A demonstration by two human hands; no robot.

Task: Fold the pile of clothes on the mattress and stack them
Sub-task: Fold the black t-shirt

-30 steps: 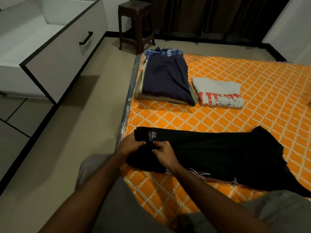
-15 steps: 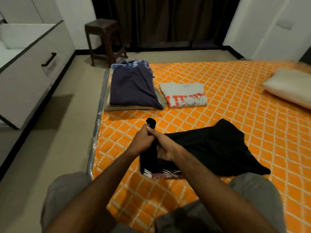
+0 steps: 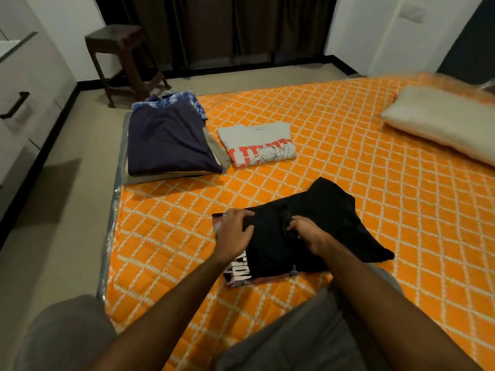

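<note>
Orange quilted cover with a white diamond lattice spans the mattress (image 3: pixel 348 162), which lies low on a beige floor (image 3: pixel 67 210); a clear plastic wrap shows along the mattress's left edge. Dark curtains (image 3: pixel 214 28) hang at the far wall, white wall panels stand to the right, and a white drawer unit (image 3: pixel 24 97) with a black handle runs along the left side.

Head view, count of items. One dark wooden stool (image 3: pixel 123 60) stands on the floor beyond the mattress's far left corner. One pale pillow (image 3: pixel 439 124) lies at the right edge of the mattress. One stack of folded clothes (image 3: pixel 168 140) sits at the far left corner: a navy garment on top, a blue checked shirt showing behind it, khaki layers beneath. One folded grey T-shirt (image 3: pixel 257 143) with red lettering lies just beside the stack, on its right, apart from it. One black T-shirt (image 3: pixel 308 228), partly folded, lies on the near part of the mattress, a white print showing at its near left edge.

Two hands are on the black T-shirt. The left hand (image 3: pixel 235 231) rests on its left edge, fingers bent over the cloth. The right hand (image 3: pixel 308 234) has its fingers curled, pinching a fold near the garment's middle. Grey-clad knees fill the lower corners.
</note>
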